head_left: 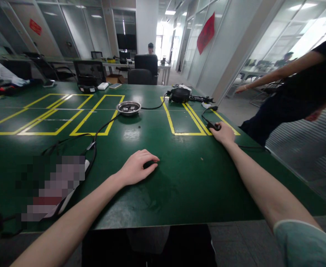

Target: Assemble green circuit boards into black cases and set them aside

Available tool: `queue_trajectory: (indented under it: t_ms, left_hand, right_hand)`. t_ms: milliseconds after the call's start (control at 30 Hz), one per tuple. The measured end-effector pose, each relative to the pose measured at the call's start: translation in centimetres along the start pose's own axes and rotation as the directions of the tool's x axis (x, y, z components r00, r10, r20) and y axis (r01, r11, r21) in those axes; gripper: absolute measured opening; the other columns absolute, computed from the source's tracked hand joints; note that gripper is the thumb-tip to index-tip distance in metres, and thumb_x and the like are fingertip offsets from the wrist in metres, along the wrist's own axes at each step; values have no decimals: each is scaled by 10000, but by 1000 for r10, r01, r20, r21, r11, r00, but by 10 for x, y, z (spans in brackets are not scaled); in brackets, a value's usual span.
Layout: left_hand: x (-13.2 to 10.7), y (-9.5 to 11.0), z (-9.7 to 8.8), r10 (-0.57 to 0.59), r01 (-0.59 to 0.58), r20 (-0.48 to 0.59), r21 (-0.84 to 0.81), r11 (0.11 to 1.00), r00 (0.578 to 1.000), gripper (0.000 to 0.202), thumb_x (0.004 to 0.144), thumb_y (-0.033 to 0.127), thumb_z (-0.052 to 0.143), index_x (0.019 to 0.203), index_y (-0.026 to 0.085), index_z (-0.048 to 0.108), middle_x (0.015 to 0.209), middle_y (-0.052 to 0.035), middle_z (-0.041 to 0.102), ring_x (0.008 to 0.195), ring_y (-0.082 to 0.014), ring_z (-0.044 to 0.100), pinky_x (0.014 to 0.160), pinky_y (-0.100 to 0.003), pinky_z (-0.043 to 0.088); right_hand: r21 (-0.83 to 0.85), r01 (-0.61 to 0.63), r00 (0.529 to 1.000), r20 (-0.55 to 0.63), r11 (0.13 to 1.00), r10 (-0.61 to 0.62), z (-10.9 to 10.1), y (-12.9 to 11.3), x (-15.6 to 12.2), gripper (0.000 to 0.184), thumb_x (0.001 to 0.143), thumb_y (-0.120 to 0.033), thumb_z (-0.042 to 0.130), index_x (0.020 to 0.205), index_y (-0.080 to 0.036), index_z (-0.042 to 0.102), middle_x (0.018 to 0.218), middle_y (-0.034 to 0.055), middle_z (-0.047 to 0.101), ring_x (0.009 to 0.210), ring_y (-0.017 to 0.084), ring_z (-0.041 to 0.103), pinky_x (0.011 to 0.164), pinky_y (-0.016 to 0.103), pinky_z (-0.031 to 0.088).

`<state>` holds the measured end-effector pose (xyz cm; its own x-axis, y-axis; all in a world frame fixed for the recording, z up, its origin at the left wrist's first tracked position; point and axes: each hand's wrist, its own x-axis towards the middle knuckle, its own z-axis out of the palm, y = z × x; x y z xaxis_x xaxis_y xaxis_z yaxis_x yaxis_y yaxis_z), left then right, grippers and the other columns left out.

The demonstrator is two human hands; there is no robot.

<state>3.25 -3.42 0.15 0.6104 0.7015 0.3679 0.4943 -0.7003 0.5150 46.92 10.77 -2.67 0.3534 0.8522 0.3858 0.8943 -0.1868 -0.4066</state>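
Observation:
My left hand [139, 167] rests on the green table [179, 193], thumb and fingers apart, with nothing between them. Farther off to the right, my right hand [224, 133] is closed around a small black piece [214, 127] with a thin cable. Its exact kind is partly hidden by my fingers. From there the cable runs up to a black end [213, 108] lying near a yellow tape line. Beyond my left hand stands a round metal bowl [129, 113] with several small shiny metal parts [128, 109] in it.
A black device with jointed legs, perhaps a tripod [179, 95], lies at the back right. Black cables [96, 139] cross the table past the bowl. A blurred-out, white-edged object [86, 167] lies front left. At right stands a person [299, 85]; another sits behind a chair [146, 65].

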Motion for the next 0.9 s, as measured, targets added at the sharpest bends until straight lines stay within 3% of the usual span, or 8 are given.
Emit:
queue_trajectory:
  t_ms: [167,333,467,567,733,900]
  left_hand:
    - [-1,1,1,-4,4,19,-1,1000,1000,149,962,232,616,1064,201,721,1038,-56,779,989,-223,692,907,-383,529]
    - [-1,3,0,-20,20,43,5,1000,999,153,962,237,620,1068,205,725,1052,-58,779,1000,-226,691,911,-383,531]
    - [-1,4,0,-22,22,52,-3,1000,998,151,964,234,621,1068,203,726,1058,-62,779,1005,-228,690,906,-381,530]
    - [0,4,1,-20,21,59,-14,1000,998,156,970,240,611,1067,205,728,1064,-62,778,1009,-227,686,910,-381,534]
    - [-1,4,2,-17,18,56,-22,1000,998,159,966,242,611,1066,210,730,1059,-59,780,1009,-221,684,919,-376,537]
    - [0,7,2,-12,13,46,-29,999,999,146,964,229,616,1053,201,730,1055,-59,779,998,-219,690,927,-378,538]
  right_hand:
    - [248,-154,984,-52,956,172,-7,-1,-3,402,769,-294,697,1131,-125,746,1109,159,742,1026,309,689,951,421,529]
    - [339,-295,943,-45,893,329,-8,1,-5,450,909,-296,517,1260,-70,684,983,188,741,613,243,688,633,392,582]
    - [383,-354,921,-18,853,390,-10,0,-7,504,917,-256,502,1373,-68,606,1075,216,728,526,210,645,535,372,558]
    - [387,-340,926,-21,857,377,-12,-2,-10,536,865,-288,619,1373,-117,608,1181,196,698,606,215,665,579,375,569]
    - [194,-153,974,-137,969,182,-15,-4,-14,348,748,-330,764,1042,-145,753,1139,176,651,1033,317,650,928,439,537]
    - [103,-110,990,-82,989,119,-18,-10,-18,236,752,-321,766,917,-152,764,1026,157,642,1016,318,628,938,438,512]
